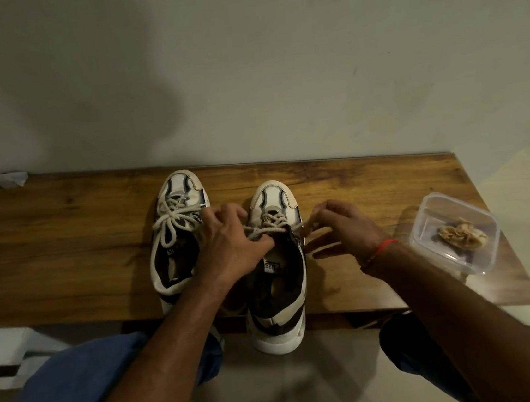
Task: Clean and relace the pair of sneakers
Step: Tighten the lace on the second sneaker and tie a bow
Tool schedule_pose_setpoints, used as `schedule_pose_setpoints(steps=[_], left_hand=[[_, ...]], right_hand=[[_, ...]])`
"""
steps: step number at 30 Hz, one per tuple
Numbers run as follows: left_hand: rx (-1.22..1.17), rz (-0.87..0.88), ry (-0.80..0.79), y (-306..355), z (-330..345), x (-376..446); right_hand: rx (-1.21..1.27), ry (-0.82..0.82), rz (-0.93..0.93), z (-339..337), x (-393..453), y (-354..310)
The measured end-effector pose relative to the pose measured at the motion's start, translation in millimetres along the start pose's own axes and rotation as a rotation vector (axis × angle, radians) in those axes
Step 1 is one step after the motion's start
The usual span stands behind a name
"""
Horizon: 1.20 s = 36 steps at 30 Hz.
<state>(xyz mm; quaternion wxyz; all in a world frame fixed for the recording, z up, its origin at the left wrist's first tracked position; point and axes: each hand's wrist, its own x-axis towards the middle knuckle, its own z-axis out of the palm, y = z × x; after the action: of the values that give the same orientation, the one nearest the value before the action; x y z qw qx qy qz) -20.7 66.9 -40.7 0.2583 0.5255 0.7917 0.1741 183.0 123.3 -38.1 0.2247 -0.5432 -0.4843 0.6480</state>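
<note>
Two white-and-black sneakers stand side by side on a wooden bench [63,243], toes toward the wall. The left sneaker [176,244] has its white lace tied in a bow. The right sneaker [277,265] overhangs the bench's front edge with its heel. Its white lace [262,231] runs loose across the tongue. My left hand [228,241] lies over the gap between the shoes and pinches one lace end at the tongue. My right hand [342,228], just right of that shoe, pinches the other lace end in its fingertips.
A clear plastic container [482,262] holding a crumpled beige cloth [462,234] sits at the bench's right end. A small scrap of paper [10,179] lies at the back left against the wall. My knees in blue trousers are below the bench edge.
</note>
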Motion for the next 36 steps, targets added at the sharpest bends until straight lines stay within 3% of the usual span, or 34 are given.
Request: schedule_pose_setpoints(steps=[3, 5, 7, 8, 10, 12, 14, 16, 21, 22, 24, 26, 28, 30, 34, 36], left_hand=[[-0.032, -0.074, -0.03, -1.6, -5.4, 1.7], [-0.05, -0.07, -0.05, -1.5, -5.9, 1.6], [-0.068, -0.076, -0.087, -2.5, -4.1, 1.8], [-0.078, -0.077, -0.097, -2.6, -3.3, 2.1], [-0.078, -0.068, -0.094, -3.0, -2.5, 2.5], [-0.073, -0.065, -0.088, -3.5, -2.6, 2.5], [-0.076, -0.072, -0.087, -3.6, -3.4, 2.8], [-0.082, -0.081, -0.079, -3.7, -4.1, 3.2], [-0.083, -0.078, -0.084, -3.9, -4.2, 2.7], [-0.075, -0.077, -0.094, -3.8, -3.4, 3.0], [-0.065, -0.069, -0.106, -3.3, -1.3, 4.6], [-0.064, -0.062, -0.116, -4.5, 0.5, 5.3], [-0.077, -0.069, -0.128, -7.0, 1.9, 6.4], [-0.08, -0.073, -0.13, -8.5, 0.8, 7.0], [-0.073, -0.055, -0.163, -5.2, -0.7, 5.2], [-0.119, -0.077, -0.24, -1.5, -7.4, 2.5]], right_hand=[[0.135, 0.168, 0.091, -24.1, 6.2, -4.8], [0.114, 0.393, 0.065, -44.3, 10.9, -4.2], [-0.3, 0.62, -0.123, -61.1, 18.0, 2.5], [-0.542, 0.653, -0.241, -63.5, 18.8, 5.2], [-0.832, 0.501, -0.47, -50.1, 18.0, 9.4], [-0.906, 0.175, -0.518, -18.8, 11.9, 8.5], [-0.994, -0.019, -0.522, 5.3, 8.6, 12.9], [-1.049, -0.015, -0.438, 0.9, 8.5, 9.8], [-1.304, 0.084, 0.164, -75.9, 13.6, 3.1], [-1.363, 0.102, 0.148, -79.9, 14.9, 6.4], [-1.395, 0.103, -0.083, -65.3, 16.3, 10.3], [-1.248, 0.004, -0.35, -35.1, 13.0, 6.7], [-1.156, -0.069, -0.466, -7.4, 7.2, 2.0], [-1.187, -0.029, -0.454, -1.5, 7.8, 4.0], [-1.362, 0.042, -0.11, -35.2, 10.7, 8.2], [-1.359, 0.033, -0.073, -43.9, 11.0, 9.7]])
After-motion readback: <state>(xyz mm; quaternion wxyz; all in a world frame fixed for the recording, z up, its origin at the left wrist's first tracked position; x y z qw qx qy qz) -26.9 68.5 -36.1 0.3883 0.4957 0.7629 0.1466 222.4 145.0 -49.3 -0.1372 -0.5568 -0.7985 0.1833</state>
